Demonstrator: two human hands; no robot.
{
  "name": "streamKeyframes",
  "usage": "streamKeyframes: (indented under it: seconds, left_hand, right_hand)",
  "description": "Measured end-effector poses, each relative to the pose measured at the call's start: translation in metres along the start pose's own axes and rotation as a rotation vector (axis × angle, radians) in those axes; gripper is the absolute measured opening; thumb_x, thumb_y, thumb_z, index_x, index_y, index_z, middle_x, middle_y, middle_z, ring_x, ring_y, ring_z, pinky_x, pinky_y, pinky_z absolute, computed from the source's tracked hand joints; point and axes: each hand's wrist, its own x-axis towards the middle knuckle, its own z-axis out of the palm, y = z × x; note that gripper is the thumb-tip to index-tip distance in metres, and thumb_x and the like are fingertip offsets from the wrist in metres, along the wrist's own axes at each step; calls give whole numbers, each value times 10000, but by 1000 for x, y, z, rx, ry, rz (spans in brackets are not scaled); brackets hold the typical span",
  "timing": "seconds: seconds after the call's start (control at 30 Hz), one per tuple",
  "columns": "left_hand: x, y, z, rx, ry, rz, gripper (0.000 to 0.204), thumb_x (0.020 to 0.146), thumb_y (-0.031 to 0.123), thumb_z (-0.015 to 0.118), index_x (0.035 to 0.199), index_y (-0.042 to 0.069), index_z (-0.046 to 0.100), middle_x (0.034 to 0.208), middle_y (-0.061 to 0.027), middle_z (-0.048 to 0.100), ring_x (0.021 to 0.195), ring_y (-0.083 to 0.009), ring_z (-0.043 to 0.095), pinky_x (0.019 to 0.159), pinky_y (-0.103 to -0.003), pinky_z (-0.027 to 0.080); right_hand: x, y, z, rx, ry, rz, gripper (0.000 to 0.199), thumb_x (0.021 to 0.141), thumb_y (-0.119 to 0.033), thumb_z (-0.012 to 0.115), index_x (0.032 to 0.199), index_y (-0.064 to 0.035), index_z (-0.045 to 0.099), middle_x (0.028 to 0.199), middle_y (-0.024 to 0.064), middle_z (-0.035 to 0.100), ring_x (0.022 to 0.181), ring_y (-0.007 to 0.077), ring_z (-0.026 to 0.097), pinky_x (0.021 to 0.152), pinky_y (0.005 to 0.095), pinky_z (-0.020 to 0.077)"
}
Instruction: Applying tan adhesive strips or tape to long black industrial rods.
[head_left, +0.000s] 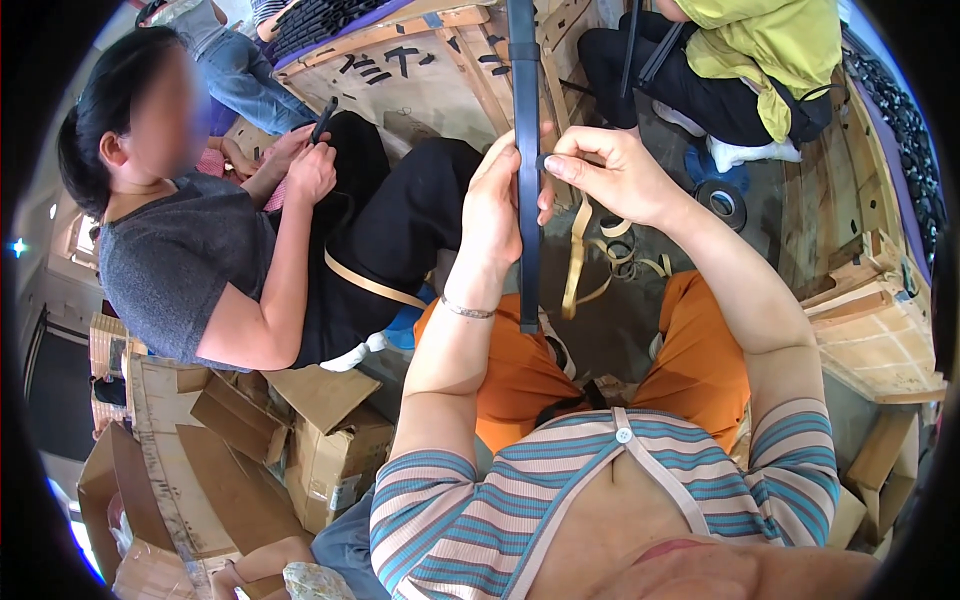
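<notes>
A long, flat black bar (528,240) stands nearly upright in front of me, running off the top edge. A band of darker material wraps round its upper part. My left hand (493,205) is closed round the bar at mid-length, fingers behind it. My right hand (622,178) is beside the bar on the right, thumb and forefinger pinching a small black piece (543,162) against or very near its edge. Below the right hand, a pale yellow strip (577,255) dangles in loose curls. The far faces of the bar are hidden.
A roll of black tape (721,204) lies ahead to the right. One person (190,260) sits at my left holding a small dark object; another in yellow (765,50) sits ahead. Wooden crates (420,85) stand in front and at right, cardboard boxes (335,455) at lower left.
</notes>
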Motion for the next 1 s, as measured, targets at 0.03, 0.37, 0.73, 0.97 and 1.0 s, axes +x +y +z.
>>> streamKeyframes:
  seconds: [0.03, 0.37, 0.73, 0.97, 1.0]
  left_hand:
    - [0, 0, 1, 0, 7, 5, 356, 938, 176, 275, 1175, -6, 468, 661, -48, 496, 500, -119, 466, 443, -241, 380]
    - [-1, 1, -1, 20, 9, -5, 351, 939, 179, 271, 1172, 7, 470, 639, -43, 497, 500, -112, 465, 447, -243, 386]
    - [-1, -2, -1, 31, 1, -1, 352, 940, 183, 269, 1167, 6, 472, 592, -52, 487, 474, -119, 457, 442, -241, 378]
    - [0, -1, -5, 39, -31, 2, 368, 916, 194, 296, 1178, -6, 458, 731, -47, 512, 533, -125, 473, 439, -232, 376]
    - [0, -1, -4, 39, -31, 2, 368, 916, 194, 296, 1178, -6, 458, 731, -47, 512, 533, -125, 473, 439, -232, 376]
  right_hand:
    - [0, 0, 0, 4, -5, -2, 179, 898, -144, 530, 771, -19, 547, 693, -6, 584, 671, 22, 467, 607, 200, 379]
    - [3, 5, 3, 1, -25, 10, 205, 910, -130, 497, 758, 7, 509, 710, 84, 623, 668, 148, 633, 652, 253, 498]
    - [4, 2, 4, -9, 9, 18, 198, 904, -113, 502, 748, 9, 510, 691, 74, 602, 654, 141, 624, 628, 256, 510]
    - [4, 5, 4, -7, -14, 24, 199, 906, -111, 498, 745, 6, 507, 693, 69, 604, 661, 135, 623, 640, 256, 507]
    - [4, 6, 4, -2, -18, 20, 200, 906, -112, 497, 744, 6, 506, 692, 70, 604, 660, 135, 622, 642, 257, 506]
